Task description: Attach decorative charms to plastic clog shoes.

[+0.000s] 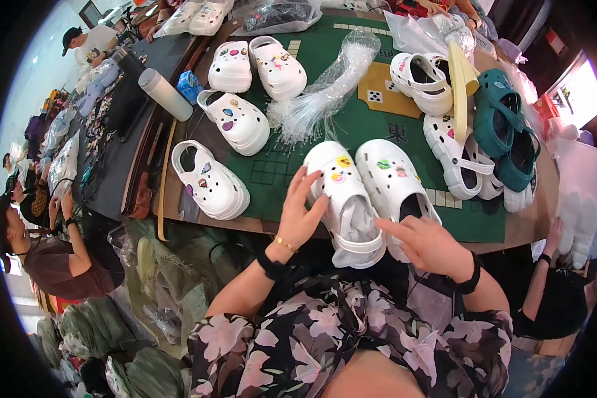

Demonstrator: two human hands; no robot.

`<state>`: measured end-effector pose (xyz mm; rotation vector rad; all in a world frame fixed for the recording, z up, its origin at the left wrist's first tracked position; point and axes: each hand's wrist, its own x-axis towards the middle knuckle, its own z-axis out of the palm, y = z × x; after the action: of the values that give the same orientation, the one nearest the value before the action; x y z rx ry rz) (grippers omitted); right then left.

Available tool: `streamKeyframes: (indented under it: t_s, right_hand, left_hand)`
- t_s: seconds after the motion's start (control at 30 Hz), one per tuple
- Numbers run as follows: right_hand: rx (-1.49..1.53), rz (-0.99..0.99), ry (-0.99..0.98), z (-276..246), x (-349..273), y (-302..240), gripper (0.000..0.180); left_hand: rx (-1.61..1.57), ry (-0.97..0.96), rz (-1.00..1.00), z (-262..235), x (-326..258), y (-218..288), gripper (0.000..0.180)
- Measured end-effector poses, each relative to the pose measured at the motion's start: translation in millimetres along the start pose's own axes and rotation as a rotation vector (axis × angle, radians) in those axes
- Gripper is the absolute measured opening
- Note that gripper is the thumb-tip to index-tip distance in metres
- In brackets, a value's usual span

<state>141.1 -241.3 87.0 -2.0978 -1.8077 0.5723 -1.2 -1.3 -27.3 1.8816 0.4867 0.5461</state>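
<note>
A pair of white clogs lies at the table's near edge, toes away from me. On the left white clog (339,192), colourful charms dot the toe, and crumpled pale stuffing fills the opening. My left hand (300,215) holds this clog by its left side, fingers along the upper and thumb by the opening. The right white clog (390,176) also carries charms, and its dark opening shows. Over its heel is my right hand (431,247), index finger stretched toward the left clog's rim, the other fingers bent; nothing shows in it.
More white clogs (212,189) stand at the left. A plastic-wrapped bundle of clear ties (325,93) lies in the middle of the green mat (278,179). Dark green clogs (501,126) are piled at the right. A white bottle (164,94) stands at the left. Other people work nearby.
</note>
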Motion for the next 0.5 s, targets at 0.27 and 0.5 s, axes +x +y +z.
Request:
streamKeyframes:
  t_s: [0.27,0.5]
  right_hand:
    - [0.191,0.014,0.360,36,25,12,0.033]
    - [0.039,-0.038,0.405,46,50,8,0.027]
  left_hand:
    - [-0.140,0.001,-0.023,-7,61,-28,0.037]
    - [0.655,0.373,-0.044,-53,103,-36,0.020]
